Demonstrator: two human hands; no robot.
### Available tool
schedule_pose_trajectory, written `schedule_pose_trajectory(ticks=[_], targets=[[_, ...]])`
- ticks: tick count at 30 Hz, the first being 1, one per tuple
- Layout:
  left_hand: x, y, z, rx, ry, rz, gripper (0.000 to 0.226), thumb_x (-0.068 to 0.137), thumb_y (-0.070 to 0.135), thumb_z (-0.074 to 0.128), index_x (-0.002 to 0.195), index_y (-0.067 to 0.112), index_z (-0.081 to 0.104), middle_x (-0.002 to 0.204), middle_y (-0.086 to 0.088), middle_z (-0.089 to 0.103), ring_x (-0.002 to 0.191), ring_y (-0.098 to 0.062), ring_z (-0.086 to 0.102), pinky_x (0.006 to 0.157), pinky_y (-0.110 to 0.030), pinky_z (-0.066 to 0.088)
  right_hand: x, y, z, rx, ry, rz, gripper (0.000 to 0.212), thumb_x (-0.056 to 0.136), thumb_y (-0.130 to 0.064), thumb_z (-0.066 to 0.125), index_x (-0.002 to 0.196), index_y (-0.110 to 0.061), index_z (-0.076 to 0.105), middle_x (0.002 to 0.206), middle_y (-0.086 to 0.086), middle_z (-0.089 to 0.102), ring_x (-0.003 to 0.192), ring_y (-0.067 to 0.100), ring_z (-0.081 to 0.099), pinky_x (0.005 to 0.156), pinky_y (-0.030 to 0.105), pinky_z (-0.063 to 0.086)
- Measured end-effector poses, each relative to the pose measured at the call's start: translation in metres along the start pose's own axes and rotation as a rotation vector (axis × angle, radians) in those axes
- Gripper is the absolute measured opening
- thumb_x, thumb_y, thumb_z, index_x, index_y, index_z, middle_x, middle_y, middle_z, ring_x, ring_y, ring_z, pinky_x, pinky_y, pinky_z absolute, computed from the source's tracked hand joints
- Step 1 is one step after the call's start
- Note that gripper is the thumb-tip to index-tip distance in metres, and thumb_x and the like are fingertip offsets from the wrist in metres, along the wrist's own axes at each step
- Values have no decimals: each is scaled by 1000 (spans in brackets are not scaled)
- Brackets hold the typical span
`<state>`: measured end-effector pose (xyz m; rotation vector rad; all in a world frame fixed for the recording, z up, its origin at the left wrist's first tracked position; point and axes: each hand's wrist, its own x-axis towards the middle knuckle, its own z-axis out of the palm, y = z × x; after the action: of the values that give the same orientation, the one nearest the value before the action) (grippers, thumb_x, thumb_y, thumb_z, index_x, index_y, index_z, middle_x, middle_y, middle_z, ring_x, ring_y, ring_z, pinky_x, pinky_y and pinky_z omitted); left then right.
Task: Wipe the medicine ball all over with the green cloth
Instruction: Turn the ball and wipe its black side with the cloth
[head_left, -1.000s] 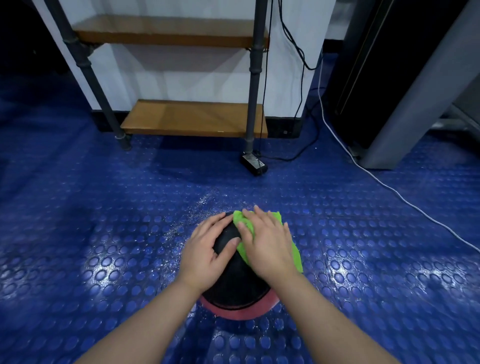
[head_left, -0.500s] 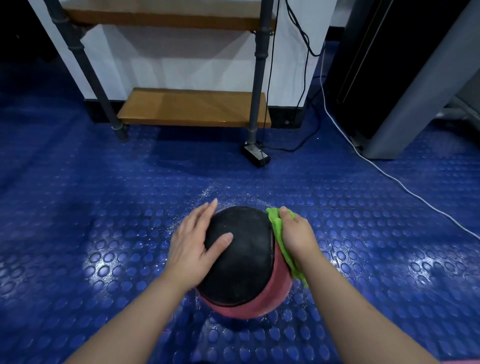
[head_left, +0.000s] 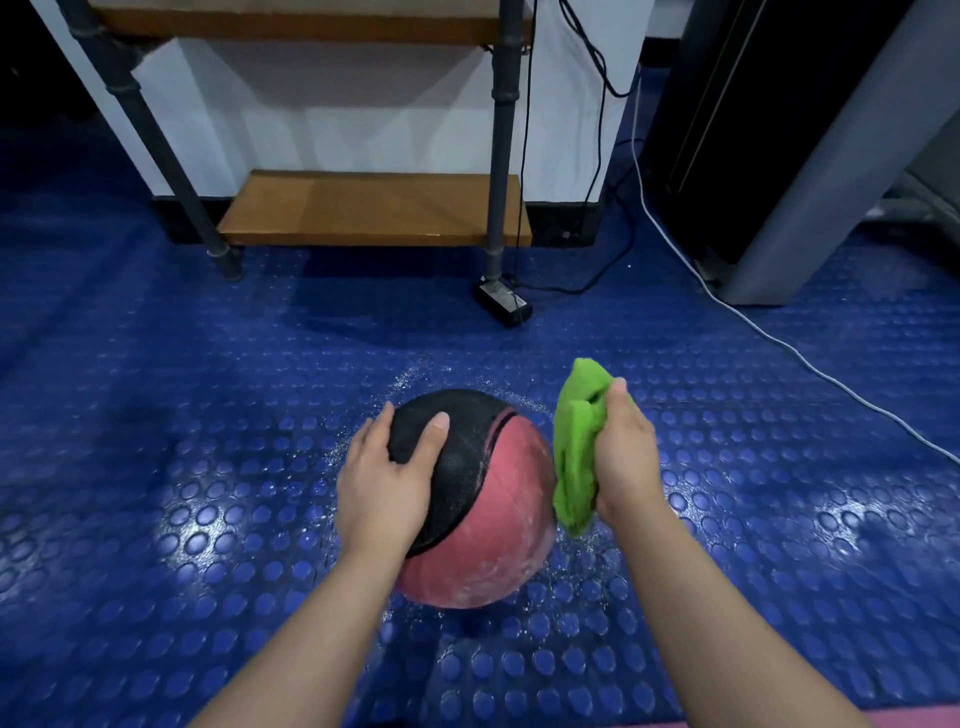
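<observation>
A black and pink medicine ball (head_left: 493, 499) sits on the blue studded floor, its pink half dusted with white specks. My left hand (head_left: 387, 478) rests flat on the ball's black left side, thumb laid across the top. At the ball's right side my right hand (head_left: 626, 457) grips the crumpled green cloth (head_left: 576, 447). The cloth hangs beside the ball's right edge; I cannot tell whether it touches the ball.
A shelf with wooden boards (head_left: 374, 208) and grey pipe legs stands ahead against a white wall. A black adapter (head_left: 503, 302) and cables lie on the floor by its right leg. A white cable (head_left: 769, 338) runs off right. A dark machine frame (head_left: 810, 156) stands far right.
The ball has rolled so that more of its pink half faces up. My right hand has drawn the cloth from the top of the ball to its right side.
</observation>
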<state>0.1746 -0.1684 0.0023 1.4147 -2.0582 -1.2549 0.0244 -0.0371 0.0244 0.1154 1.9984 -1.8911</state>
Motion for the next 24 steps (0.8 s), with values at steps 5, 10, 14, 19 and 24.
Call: schedule_pose_trajectory(ticks=[5,10,14,19,24], targets=[[16,5,4,3,36,-13,82,76,83,46,146,40,42,157,13,34,144,-16,32,113,-48,31,-33,10,44,-695,-293,-465,60,92,-66,26,134,-32,51,133,-10,55,126,13,45,106,37,33],[24,2,-2,-76,52,-47,68,82,74,55,139,37,52,146,10,49,133,-17,47,108,-42,37,-31,19,54,-890,-290,-550,50,95,-57,35,142,-39,41,152,-10,35,142,13,25,115,42,24],[31,-12,-12,-258,48,-135,81,63,83,59,130,39,60,134,11,60,121,-15,57,108,-45,42,-16,26,51,-727,-392,-645,50,95,-54,38,137,-30,52,145,-12,47,137,3,34,116,23,21],[36,-23,-18,-398,22,-161,80,57,82,67,124,38,65,126,12,65,114,-13,62,105,-44,47,-4,49,35,-463,-445,-553,45,96,-49,36,135,-37,53,140,-20,50,133,-3,38,115,34,30],[42,-27,-18,-436,1,-160,79,54,86,69,119,41,67,122,14,67,113,-12,64,103,-45,48,4,55,39,-288,-447,-327,37,99,-43,37,132,-42,54,135,-27,52,128,-5,44,113,35,33]])
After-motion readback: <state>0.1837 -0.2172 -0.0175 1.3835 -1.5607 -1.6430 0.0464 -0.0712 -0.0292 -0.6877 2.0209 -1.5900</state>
